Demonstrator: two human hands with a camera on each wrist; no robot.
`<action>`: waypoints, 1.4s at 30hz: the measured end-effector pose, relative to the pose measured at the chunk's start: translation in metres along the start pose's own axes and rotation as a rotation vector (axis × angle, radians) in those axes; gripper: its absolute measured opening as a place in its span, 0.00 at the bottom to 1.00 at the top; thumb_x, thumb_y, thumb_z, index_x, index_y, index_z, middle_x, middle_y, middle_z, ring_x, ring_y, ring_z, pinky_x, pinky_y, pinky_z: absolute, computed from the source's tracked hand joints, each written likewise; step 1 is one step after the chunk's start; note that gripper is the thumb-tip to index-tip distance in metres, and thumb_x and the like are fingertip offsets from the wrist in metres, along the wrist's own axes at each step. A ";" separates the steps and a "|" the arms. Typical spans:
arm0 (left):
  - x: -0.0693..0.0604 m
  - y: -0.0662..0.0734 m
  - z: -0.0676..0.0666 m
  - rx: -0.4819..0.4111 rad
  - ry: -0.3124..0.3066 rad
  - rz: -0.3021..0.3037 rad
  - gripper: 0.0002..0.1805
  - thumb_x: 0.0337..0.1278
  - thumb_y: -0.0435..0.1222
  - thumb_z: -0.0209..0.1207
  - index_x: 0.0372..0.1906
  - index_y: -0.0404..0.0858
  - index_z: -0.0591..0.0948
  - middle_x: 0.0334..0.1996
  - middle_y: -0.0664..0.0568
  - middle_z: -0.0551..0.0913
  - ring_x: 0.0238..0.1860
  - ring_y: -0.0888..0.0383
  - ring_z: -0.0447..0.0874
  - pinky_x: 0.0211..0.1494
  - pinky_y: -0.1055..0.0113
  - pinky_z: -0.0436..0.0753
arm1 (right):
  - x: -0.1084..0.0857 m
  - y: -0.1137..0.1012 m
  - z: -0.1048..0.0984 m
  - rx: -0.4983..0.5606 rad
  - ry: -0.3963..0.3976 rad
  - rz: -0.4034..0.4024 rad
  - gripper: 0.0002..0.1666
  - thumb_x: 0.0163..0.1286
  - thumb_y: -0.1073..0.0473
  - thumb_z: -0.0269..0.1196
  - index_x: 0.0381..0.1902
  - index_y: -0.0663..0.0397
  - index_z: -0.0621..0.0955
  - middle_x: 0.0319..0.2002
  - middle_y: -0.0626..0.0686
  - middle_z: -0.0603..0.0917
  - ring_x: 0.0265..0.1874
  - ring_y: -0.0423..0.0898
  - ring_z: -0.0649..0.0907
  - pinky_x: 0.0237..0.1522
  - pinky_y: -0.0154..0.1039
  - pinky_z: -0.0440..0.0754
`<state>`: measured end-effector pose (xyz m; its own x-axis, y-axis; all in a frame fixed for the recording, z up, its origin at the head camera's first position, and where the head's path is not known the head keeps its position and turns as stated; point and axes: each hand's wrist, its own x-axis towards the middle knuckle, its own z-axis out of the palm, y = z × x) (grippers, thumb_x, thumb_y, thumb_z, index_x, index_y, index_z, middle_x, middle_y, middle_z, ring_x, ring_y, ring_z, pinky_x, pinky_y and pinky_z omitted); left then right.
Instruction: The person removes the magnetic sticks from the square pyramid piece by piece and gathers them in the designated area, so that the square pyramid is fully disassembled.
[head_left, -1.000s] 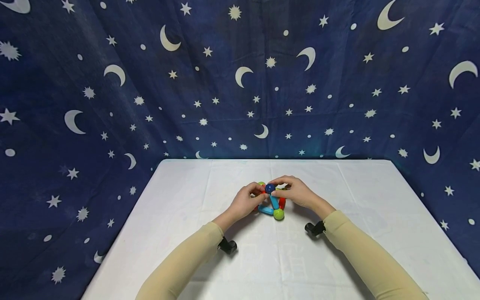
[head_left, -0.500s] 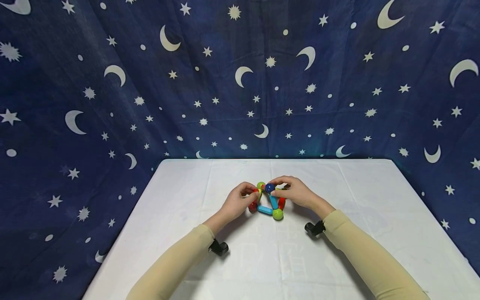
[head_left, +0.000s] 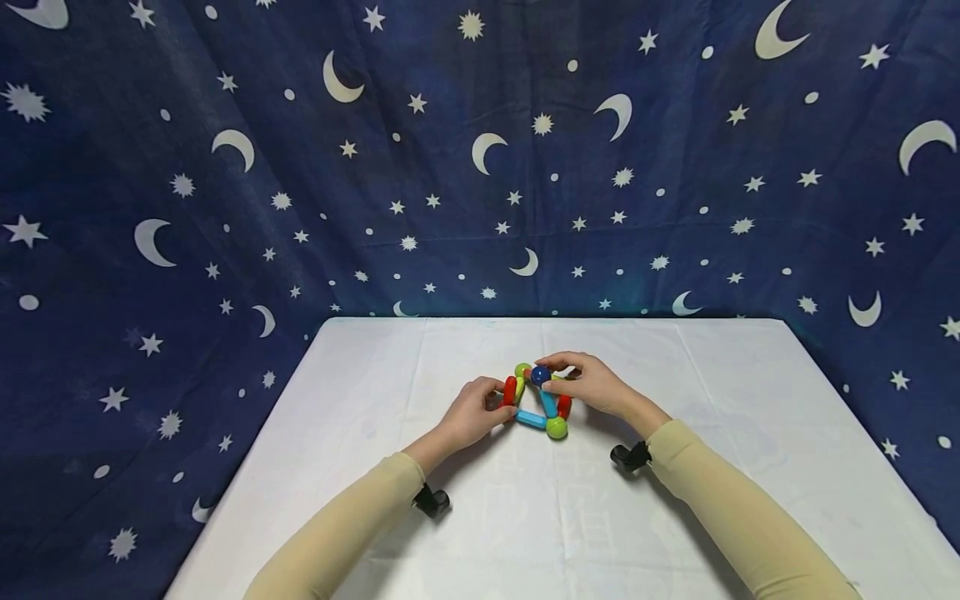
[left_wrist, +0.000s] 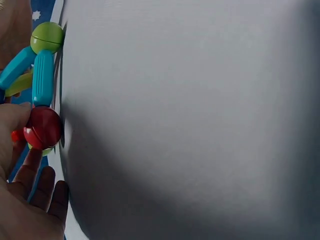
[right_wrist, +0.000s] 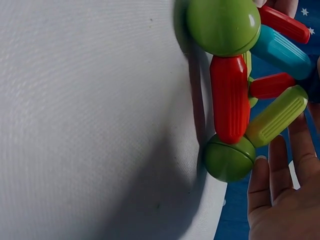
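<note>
A framework of colored sticks and balls stands on the table. At its top is a dark blue ball (head_left: 541, 376), which my right hand (head_left: 592, 386) pinches between thumb and fingers. My left hand (head_left: 471, 412) holds a red ball (left_wrist: 44, 127) at the left base corner, thumb on one side and fingers on the other. From that corner a red stick (head_left: 510, 390) leans upward, its upper end apart from the blue ball. A light blue stick (head_left: 532, 419) joins the red ball to a green ball (head_left: 557, 427) in front. The head view hides the red ball behind my left hand.
Another green ball (head_left: 522, 371) forms the back corner, and one more green ball (right_wrist: 230, 157) sits under my right fingers. A white cloth covers the table (head_left: 480, 533). Behind hangs a dark blue curtain (head_left: 442, 100) with moons and stars.
My left hand has moved left and down, from beside the blue ball to the red corner, and the red stick now leans out left. My right hand has stayed on the blue ball.
</note>
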<state>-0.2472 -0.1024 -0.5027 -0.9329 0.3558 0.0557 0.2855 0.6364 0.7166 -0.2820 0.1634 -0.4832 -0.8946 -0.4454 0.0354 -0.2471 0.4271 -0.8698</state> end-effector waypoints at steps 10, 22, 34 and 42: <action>0.009 -0.004 -0.006 0.093 0.040 -0.044 0.17 0.67 0.48 0.66 0.52 0.43 0.84 0.44 0.55 0.83 0.45 0.56 0.78 0.52 0.59 0.79 | -0.003 -0.001 -0.001 -0.078 -0.001 -0.029 0.29 0.67 0.43 0.71 0.64 0.42 0.83 0.50 0.46 0.83 0.55 0.52 0.73 0.56 0.49 0.73; 0.036 0.001 -0.005 0.236 0.109 -0.055 0.17 0.66 0.50 0.66 0.50 0.44 0.86 0.41 0.55 0.85 0.43 0.55 0.80 0.49 0.59 0.78 | -0.008 -0.004 0.000 -0.118 0.077 -0.068 0.21 0.62 0.44 0.75 0.51 0.43 0.88 0.45 0.46 0.82 0.52 0.50 0.71 0.56 0.58 0.72; 0.015 0.010 0.006 -0.075 0.106 -0.028 0.13 0.71 0.48 0.60 0.50 0.48 0.85 0.47 0.60 0.84 0.49 0.57 0.80 0.52 0.59 0.79 | -0.010 -0.005 0.004 -0.108 0.100 -0.053 0.25 0.63 0.42 0.74 0.55 0.42 0.87 0.45 0.45 0.82 0.53 0.50 0.72 0.53 0.53 0.72; 0.009 0.024 0.017 -0.225 0.063 -0.032 0.18 0.67 0.52 0.65 0.54 0.48 0.85 0.44 0.61 0.85 0.49 0.59 0.81 0.51 0.60 0.80 | -0.010 -0.006 0.004 -0.085 0.083 -0.052 0.23 0.64 0.42 0.74 0.55 0.43 0.88 0.45 0.45 0.82 0.53 0.50 0.71 0.53 0.49 0.70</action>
<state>-0.2446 -0.0725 -0.4963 -0.9547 0.2896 0.0688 0.2058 0.4752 0.8555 -0.2701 0.1624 -0.4803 -0.9066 -0.4038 0.1229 -0.3213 0.4715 -0.8213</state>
